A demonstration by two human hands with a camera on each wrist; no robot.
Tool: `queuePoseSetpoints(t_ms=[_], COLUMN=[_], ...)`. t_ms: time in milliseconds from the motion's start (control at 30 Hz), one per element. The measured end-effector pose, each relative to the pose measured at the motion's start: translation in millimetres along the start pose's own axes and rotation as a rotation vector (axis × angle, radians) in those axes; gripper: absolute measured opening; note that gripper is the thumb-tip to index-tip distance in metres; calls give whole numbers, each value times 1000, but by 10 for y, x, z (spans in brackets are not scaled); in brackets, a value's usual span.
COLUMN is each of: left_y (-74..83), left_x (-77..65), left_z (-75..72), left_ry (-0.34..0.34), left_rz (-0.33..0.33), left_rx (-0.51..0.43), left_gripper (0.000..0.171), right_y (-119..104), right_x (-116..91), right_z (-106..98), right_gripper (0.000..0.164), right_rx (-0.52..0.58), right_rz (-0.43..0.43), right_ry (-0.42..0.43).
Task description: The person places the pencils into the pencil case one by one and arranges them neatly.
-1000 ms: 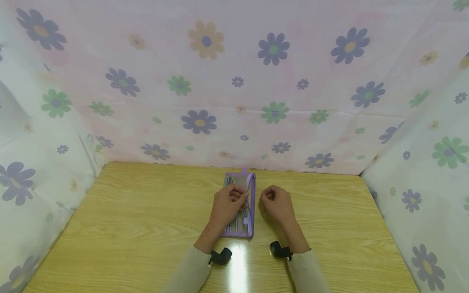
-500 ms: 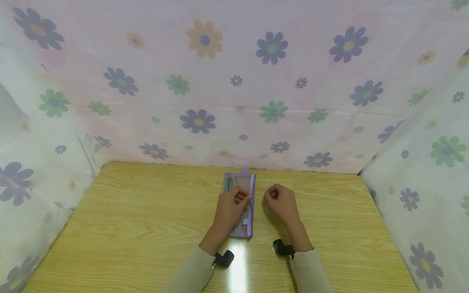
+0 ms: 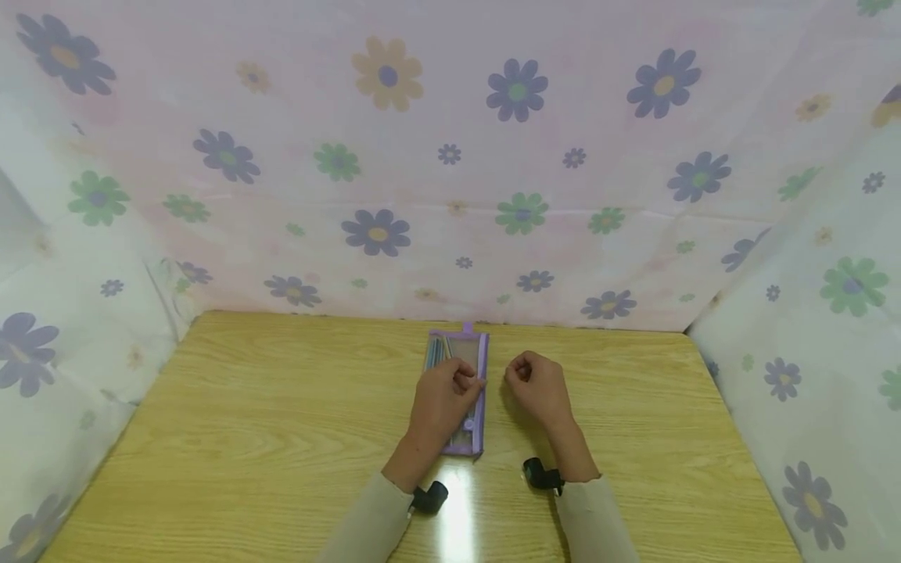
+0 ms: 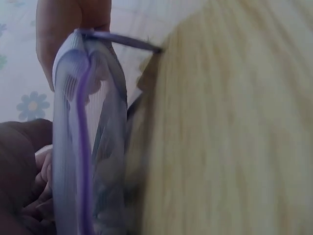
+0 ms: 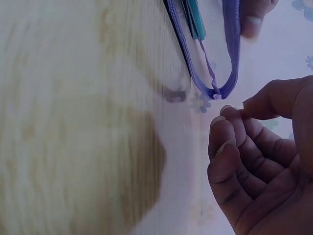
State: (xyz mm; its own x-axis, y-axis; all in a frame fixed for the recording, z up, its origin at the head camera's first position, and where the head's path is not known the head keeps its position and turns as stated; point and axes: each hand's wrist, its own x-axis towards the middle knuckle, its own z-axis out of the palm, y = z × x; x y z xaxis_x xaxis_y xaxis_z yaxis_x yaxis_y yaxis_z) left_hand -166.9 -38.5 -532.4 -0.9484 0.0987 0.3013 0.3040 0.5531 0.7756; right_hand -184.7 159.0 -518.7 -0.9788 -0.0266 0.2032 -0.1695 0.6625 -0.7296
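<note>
A clear pencil case (image 3: 464, 346) with purple trim lies lengthwise on the table, with several slim pens (image 3: 436, 352) inside. My left hand (image 3: 438, 403) is over it, thumb and fingers pinching its zipped right edge. In the left wrist view, that purple edge (image 4: 84, 152) stands up from the tabletop. My right hand (image 3: 542, 391) is just right of the case, fingers curled, thumb and fingertip together. The right wrist view shows nothing clearly held there, and the case's purple end (image 5: 230, 63) is apart from those fingertips. A teal item (image 5: 194, 19) shows inside.
The wood-grain table (image 3: 281, 407) meets a flower-printed cloth (image 3: 450, 180) behind the case. More cloth hangs at both sides. A black wrist camera (image 3: 431, 497) sits on the left wrist, another black camera (image 3: 541, 474) on the right.
My left hand has shifted slightly right along the case, still at its zipped edge, which now looks more closed up. The right hand has moved only slightly, and the head view has turned a little.
</note>
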Motion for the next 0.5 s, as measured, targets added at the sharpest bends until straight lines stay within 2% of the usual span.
queuePoseSetpoints(t_ms=[267, 367, 500], left_y=[-47, -70, -125], left_x=[52, 56, 60], left_z=[-170, -270, -426], left_ry=[57, 61, 47], left_rz=[52, 75, 94], left_rx=[93, 98, 141], left_gripper=[8, 7, 11], right_y=[-25, -19, -21], right_x=[13, 4, -12], right_z=[9, -2, -62], right_gripper=[8, 8, 17], right_rx=[34, 62, 62], right_rz=[-40, -48, -87], right_ry=[10, 8, 25])
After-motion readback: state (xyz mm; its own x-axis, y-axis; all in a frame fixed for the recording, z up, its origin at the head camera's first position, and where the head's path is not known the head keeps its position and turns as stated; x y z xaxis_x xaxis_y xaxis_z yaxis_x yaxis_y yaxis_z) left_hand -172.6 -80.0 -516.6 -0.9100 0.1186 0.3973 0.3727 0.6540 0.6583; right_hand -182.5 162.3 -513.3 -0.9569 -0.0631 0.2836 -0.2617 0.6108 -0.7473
